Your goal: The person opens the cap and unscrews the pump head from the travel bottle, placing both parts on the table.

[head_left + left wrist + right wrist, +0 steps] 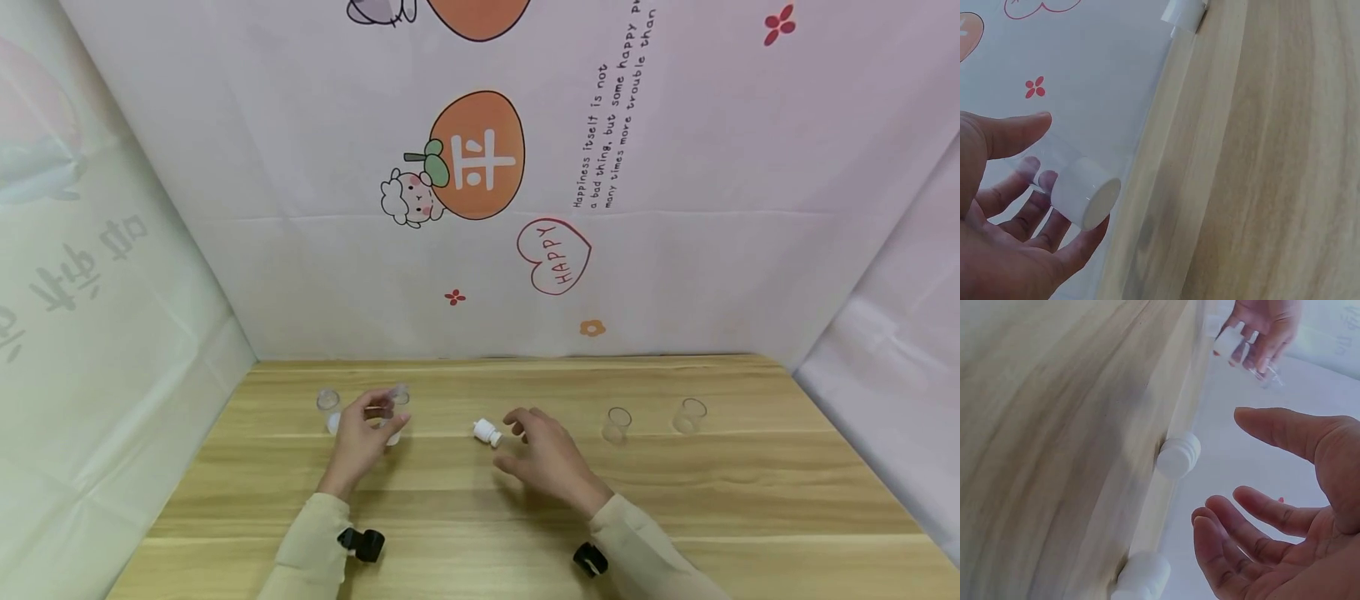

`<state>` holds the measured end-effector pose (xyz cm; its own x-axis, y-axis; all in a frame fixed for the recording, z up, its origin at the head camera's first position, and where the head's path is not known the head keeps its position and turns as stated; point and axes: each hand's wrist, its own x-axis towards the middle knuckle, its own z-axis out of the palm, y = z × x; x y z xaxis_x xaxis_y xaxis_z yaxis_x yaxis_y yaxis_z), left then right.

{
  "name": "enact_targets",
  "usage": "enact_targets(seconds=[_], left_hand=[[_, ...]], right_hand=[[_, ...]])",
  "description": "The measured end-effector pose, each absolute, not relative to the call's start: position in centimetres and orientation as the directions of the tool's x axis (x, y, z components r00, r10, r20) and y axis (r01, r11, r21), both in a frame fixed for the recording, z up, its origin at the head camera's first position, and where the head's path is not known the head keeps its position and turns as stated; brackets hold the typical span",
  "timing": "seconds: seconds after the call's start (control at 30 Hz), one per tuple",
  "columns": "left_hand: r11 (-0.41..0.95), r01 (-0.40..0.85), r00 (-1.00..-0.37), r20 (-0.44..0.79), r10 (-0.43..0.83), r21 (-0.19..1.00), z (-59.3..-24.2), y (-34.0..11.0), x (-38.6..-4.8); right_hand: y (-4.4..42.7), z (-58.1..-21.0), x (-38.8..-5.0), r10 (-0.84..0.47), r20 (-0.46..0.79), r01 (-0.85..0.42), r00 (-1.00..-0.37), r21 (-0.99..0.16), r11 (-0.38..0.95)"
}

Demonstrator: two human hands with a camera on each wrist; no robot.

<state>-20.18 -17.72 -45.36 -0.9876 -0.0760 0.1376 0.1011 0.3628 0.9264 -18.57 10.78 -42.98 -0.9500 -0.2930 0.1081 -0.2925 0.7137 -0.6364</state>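
Observation:
My left hand [360,442] holds a small clear cup with a white end [1082,194] between thumb and fingers, off the table. Its clear part [400,393] sticks up beyond the fingertips in the head view. On the wood lies a small white bottle [487,432] on its side, the narrower end toward my right hand [551,458]. That hand hovers close by with fingers spread and loosely bent, holding nothing. In the right wrist view a gap separates its fingers from the white bottle [1177,455].
Left of my left hand stands another clear container [327,400] with white at its foot [333,423]. Two clear cups [617,425] stand to the right on the wooden table [480,533]. A white printed cloth [337,283] hangs behind the table.

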Motion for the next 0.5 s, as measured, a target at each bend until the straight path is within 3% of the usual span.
enact_targets(seconds=[0.5], left_hand=[[0.350, 0.021, -0.984, 0.081, -0.157, 0.937, -46.1, -18.1, -21.0]], right_hand=[[12.2, -43.2, -17.7, -0.281, 0.119, -0.294, -0.952, -0.605, 0.740]])
